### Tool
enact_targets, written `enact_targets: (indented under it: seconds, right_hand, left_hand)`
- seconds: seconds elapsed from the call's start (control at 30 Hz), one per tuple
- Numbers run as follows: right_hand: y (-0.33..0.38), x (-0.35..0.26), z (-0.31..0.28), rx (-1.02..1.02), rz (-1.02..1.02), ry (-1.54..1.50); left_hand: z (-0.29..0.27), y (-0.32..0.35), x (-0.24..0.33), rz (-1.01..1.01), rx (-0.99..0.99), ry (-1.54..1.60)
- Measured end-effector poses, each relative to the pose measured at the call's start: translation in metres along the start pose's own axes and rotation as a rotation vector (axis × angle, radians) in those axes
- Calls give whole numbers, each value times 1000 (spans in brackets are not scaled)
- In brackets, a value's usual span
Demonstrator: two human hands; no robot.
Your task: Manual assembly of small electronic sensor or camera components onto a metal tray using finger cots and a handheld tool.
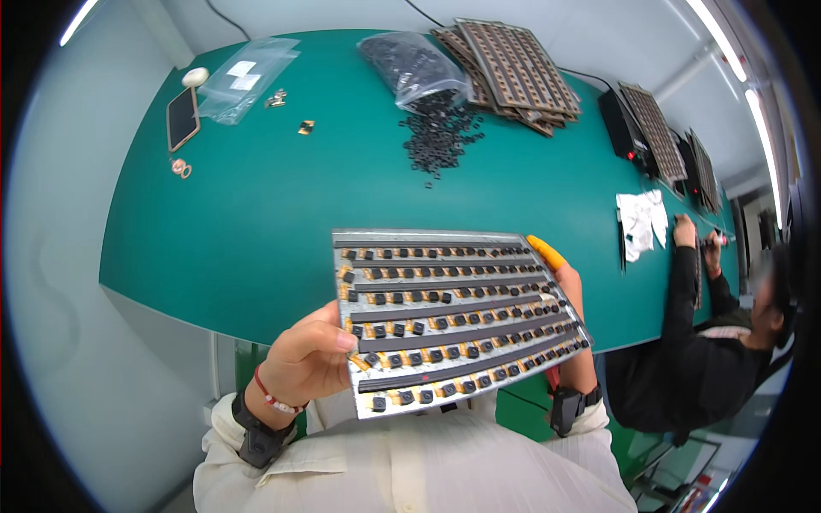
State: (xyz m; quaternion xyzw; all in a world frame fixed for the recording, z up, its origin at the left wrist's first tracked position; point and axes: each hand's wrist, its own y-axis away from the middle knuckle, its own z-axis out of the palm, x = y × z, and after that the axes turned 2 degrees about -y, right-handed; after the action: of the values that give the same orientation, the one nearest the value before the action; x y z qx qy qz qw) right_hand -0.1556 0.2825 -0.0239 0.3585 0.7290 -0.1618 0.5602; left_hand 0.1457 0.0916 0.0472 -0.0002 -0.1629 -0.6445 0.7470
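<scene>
A flat metal tray (445, 311) is tilted toward me in front of my chest, above the near edge of the table. Rows of small black square components on gold-coloured flex strips lie along it, between dark grey bars. At its left edge my left hand (310, 350) is closed, thumb on top and fingers underneath. My right hand (571, 295) grips the right edge, its fingers mostly behind the tray. An orange finger cover (546, 252) sits on one of its fingers. Something red shows below that hand, too hidden to name.
On the green table (282, 197), loose black caps (438, 141) spill from a clear bag (415, 68). Stacked trays (522, 73) stand behind. A phone (182, 120) and plastic bags (248, 81) lie far left. A co-worker (710, 359) sits at right, near white cloth (641, 222).
</scene>
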Motion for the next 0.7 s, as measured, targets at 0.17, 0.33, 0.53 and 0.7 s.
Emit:
enact_targets:
  seconds: [0.17,0.33,0.53,0.7]
  right_hand:
    - [-1,-13,-5,-56,67,-11]
    - [-4,-44,-21,-297,-9,58]
    - [-33,-94,-81,-366,-133,480]
    - [-57,-154,-49,-483,-487,586]
  left_hand:
    - [2,-3,3,-3,28,-18]
    - [12,-5,10,53,327,-279]
    - [18,-14,17,23,333,-300]
    - [9,-15,18,6,128,-75]
